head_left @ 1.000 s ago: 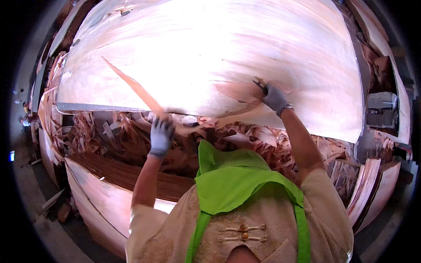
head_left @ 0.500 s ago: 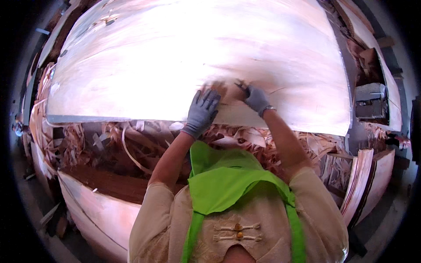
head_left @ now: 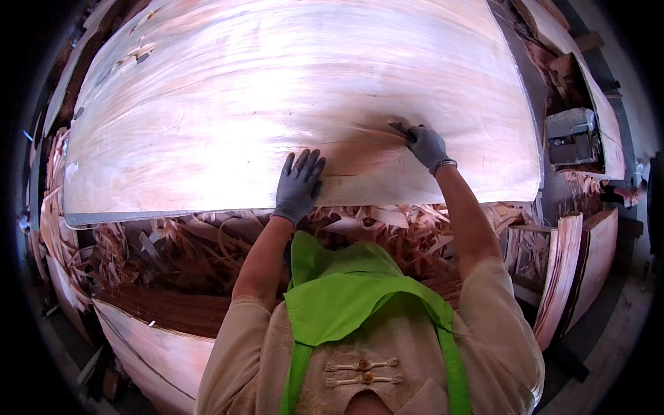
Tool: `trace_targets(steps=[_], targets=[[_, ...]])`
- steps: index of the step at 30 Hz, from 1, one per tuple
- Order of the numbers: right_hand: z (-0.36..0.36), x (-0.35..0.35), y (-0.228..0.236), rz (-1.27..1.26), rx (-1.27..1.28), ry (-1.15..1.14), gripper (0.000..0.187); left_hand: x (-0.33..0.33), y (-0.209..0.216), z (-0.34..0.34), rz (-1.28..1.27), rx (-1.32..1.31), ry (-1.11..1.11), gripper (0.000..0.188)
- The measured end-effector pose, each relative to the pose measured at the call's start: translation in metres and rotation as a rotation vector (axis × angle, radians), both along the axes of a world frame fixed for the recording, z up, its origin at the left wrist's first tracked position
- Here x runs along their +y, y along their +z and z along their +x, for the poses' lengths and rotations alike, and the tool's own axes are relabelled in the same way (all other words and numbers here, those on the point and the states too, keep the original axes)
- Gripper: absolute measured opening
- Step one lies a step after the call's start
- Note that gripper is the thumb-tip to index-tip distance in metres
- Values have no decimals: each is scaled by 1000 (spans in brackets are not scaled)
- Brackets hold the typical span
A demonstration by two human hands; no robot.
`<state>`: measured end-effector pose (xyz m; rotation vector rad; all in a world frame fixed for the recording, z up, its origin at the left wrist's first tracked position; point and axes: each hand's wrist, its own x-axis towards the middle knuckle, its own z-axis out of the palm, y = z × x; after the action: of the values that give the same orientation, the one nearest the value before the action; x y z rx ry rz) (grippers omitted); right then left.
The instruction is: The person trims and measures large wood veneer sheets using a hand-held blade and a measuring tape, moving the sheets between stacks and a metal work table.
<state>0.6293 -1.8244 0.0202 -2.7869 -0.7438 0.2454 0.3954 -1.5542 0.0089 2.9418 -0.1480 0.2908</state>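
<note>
One veneer sheet [head_left: 194,131] | left hand [head_left: 299,185]: sheet's near edge, grip wide, palm down | right hand [head_left: 426,146]: sheet's right half, grip holding dark tool [head_left: 398,128]

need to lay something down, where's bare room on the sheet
Bare: the sheet left of the left hand and beyond both hands. Crowded: around the right hand and dark tool; among the wood scraps by the sheet's near edge.

A grey-edged worktable [head_left: 104,218] carries a broad, pale wood veneer sheet [head_left: 207,104], streaked pink and tan. The sheet covers most of the top, leaving a grey strip showing along the near left edge.
</note>
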Motion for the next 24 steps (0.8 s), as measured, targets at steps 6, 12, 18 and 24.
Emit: trace_targets(steps=[6, 12, 18, 24], targets=[[12, -5, 32, 267, 80, 70, 17, -1, -5, 0, -12, -31, -6, 52], [-47, 12, 95, 924, 732, -283, 6, -2, 7, -1, 18, -106, 26, 52], [-115, 32, 108, 1024, 748, -276, 14, -50, 90, 1, -621, -236, 225, 45], [-143, 42, 93, 961, 614, -81, 19, -70, 102, 4, -1542, 49, 274, 13]])
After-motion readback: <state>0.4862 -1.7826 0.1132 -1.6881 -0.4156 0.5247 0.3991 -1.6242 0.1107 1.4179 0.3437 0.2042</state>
